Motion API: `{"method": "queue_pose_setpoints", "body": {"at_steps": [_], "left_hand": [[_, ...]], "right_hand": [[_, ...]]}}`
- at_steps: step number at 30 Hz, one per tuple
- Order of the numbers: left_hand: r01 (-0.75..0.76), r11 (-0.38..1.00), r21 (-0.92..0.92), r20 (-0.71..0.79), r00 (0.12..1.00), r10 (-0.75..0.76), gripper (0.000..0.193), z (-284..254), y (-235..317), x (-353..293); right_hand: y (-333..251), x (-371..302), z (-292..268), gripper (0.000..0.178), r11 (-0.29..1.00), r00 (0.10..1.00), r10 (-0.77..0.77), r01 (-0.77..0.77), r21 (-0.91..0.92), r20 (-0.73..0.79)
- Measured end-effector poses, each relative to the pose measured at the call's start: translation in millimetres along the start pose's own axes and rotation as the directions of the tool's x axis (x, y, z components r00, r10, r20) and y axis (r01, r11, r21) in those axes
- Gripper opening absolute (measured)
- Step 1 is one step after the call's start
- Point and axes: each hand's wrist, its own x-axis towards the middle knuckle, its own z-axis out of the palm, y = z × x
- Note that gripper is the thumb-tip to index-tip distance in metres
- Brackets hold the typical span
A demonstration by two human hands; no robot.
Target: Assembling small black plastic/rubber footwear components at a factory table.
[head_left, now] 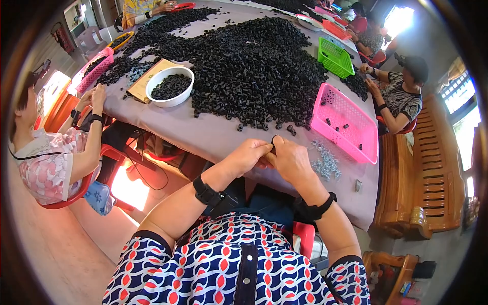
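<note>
My left hand [248, 156] and my right hand [292, 161] meet just over the table's near edge. Fingers of both are pinched together around a small black plastic piece [274, 145], which is mostly covered by the fingertips. Beyond them a large heap of small black plastic pieces [249, 71] spreads over the table, with a few loose ones at its near edge. To the right of my right hand lies a scatter of small clear bits [326, 165]. A pink basket [370, 147] with a few black pieces inside stands just past it.
A white bowl [169, 102] of thin black parts stands at left beside a flat cardboard piece [140, 90]. Farther right is a green basket [338, 65]. A small grey object [358, 185] lies near the right edge. Other people sit around the table; a wooden bench [432, 168] stands right.
</note>
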Motion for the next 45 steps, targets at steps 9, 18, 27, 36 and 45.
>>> {"method": "queue_pose_setpoints", "body": {"at_steps": [9,18,27,36,45], "left_hand": [[-0.005,0.996,-0.092,-0.009,1.000,0.004,0.031,10,-11,2],[0.016,0.997,-0.073,0.015,1.000,-0.015,0.031,11,-10,-2],[0.007,0.995,-0.100,0.032,0.999,-0.004,0.031,13,-11,-1],[0.022,0.986,-0.168,0.070,0.997,-0.010,0.029,15,-4,-1],[0.022,0.983,-0.183,-0.046,0.998,-0.031,0.022,20,-1,-4]], "right_hand": [[5,-11,4,0.030,0.996,0.995,0.089,-0.088,-0.024,0.049],[9,-18,6,0.026,1.000,0.998,0.028,-0.027,0.003,-0.064],[6,-22,7,0.027,0.999,0.993,0.049,-0.048,0.016,-0.110],[8,-27,4,0.030,0.997,0.989,0.045,-0.035,0.069,-0.141],[4,-28,8,0.029,0.993,0.970,0.075,-0.051,0.105,-0.232]]}}
